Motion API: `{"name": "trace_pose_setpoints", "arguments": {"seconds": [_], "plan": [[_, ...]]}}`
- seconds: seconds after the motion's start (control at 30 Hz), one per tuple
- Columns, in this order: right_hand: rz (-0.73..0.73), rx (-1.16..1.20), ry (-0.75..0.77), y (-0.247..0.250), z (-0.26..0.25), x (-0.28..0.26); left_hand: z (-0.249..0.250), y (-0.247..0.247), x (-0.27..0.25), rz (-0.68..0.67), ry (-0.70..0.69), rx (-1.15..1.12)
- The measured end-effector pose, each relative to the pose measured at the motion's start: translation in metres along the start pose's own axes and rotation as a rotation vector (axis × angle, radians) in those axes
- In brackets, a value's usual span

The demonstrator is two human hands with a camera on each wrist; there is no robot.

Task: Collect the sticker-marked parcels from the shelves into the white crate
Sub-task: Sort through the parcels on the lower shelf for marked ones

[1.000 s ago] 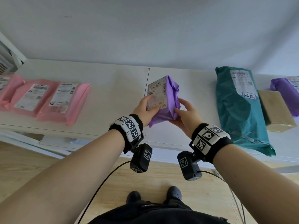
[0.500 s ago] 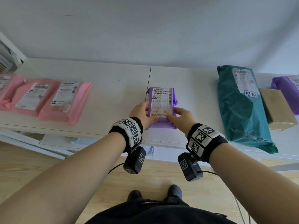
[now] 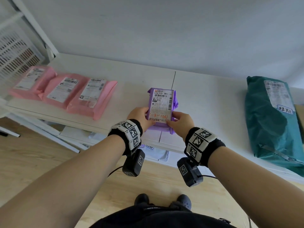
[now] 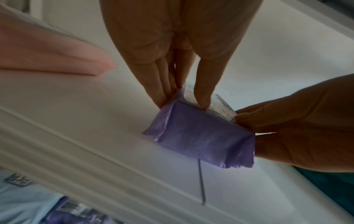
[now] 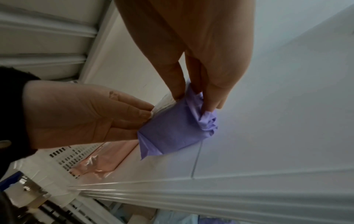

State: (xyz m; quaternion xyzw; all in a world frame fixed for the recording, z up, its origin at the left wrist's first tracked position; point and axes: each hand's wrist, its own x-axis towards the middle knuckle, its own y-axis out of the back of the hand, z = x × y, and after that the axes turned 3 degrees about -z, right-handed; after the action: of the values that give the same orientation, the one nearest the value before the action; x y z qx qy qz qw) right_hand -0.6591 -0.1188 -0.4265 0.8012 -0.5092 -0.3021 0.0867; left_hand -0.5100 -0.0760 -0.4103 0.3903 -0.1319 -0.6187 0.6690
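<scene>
A purple parcel (image 3: 162, 106) lies flat on the white shelf (image 3: 205, 99), its white label with red handwriting facing up. My left hand (image 3: 146, 116) pinches its near left corner and my right hand (image 3: 174, 120) pinches its near right corner. In the left wrist view the left hand (image 4: 182, 100) has its thumb on the label and its fingers along the side of the purple parcel (image 4: 201, 139). In the right wrist view the right hand (image 5: 195, 100) grips the crumpled side of the purple parcel (image 5: 172, 131). The white crate (image 3: 14, 53) stands at the far left.
Three pink parcels (image 3: 65, 94) lie on the shelf to the left. A large teal parcel (image 3: 269, 119) lies to the right, with a brown box (image 3: 300, 116) at the frame edge. A lower shelf (image 3: 158, 150) holds more parcels. Wooden floor lies below.
The purple parcel was held tilted above the shelf; it now lies flat, label up. Both hands have come down with it and hold its near end.
</scene>
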Motion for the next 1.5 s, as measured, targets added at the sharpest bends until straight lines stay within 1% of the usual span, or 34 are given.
{"name": "trace_pose_setpoints", "arguments": {"seconds": [0.13, 0.27, 0.43, 0.57, 0.77, 0.87, 0.97, 1.03, 1.13, 1.2, 1.33, 1.4, 1.5], "plan": [[-0.041, -0.024, 0.025, -0.033, -0.023, 0.007, -0.027, 0.026, -0.004, 0.051, 0.044, -0.015], [-0.065, -0.029, 0.035, -0.067, -0.044, 0.013, -0.056, 0.05, -0.002, 0.07, 0.065, -0.036], [-0.041, 0.015, 0.011, -0.098, -0.061, 0.023, -0.084, 0.073, 0.008, 0.073, 0.066, 0.04], [-0.013, 0.013, 0.001, -0.114, -0.07, 0.03, -0.094, 0.083, 0.017, 0.07, 0.051, 0.066], [-0.002, -0.001, -0.022, -0.126, -0.08, 0.037, -0.103, 0.089, 0.023, 0.103, 0.054, 0.136], [0.041, 0.015, -0.052, -0.127, -0.083, 0.035, -0.1, 0.088, 0.022, 0.112, 0.008, 0.184], [0.133, 0.066, -0.08, -0.119, -0.083, 0.029, -0.091, 0.087, 0.022, 0.161, -0.048, 0.217], [0.168, 0.09, -0.081, -0.109, -0.082, 0.024, -0.082, 0.085, 0.022, 0.187, -0.068, 0.257], [0.227, 0.136, -0.088, -0.089, -0.077, 0.02, -0.059, 0.08, 0.02, 0.177, -0.144, 0.276], [0.277, 0.175, -0.095, -0.072, -0.069, 0.017, -0.043, 0.07, 0.023, 0.14, -0.19, 0.267], [0.368, 0.229, -0.115, -0.032, -0.046, 0.005, -0.008, 0.038, 0.024, 0.044, -0.197, 0.21], [0.415, 0.255, -0.118, -0.011, -0.033, -0.003, 0.012, 0.02, 0.024, 0.007, -0.234, 0.178], [0.459, 0.288, -0.121, 0.026, -0.011, -0.015, 0.046, -0.012, 0.026, -0.038, -0.282, 0.194]]}}
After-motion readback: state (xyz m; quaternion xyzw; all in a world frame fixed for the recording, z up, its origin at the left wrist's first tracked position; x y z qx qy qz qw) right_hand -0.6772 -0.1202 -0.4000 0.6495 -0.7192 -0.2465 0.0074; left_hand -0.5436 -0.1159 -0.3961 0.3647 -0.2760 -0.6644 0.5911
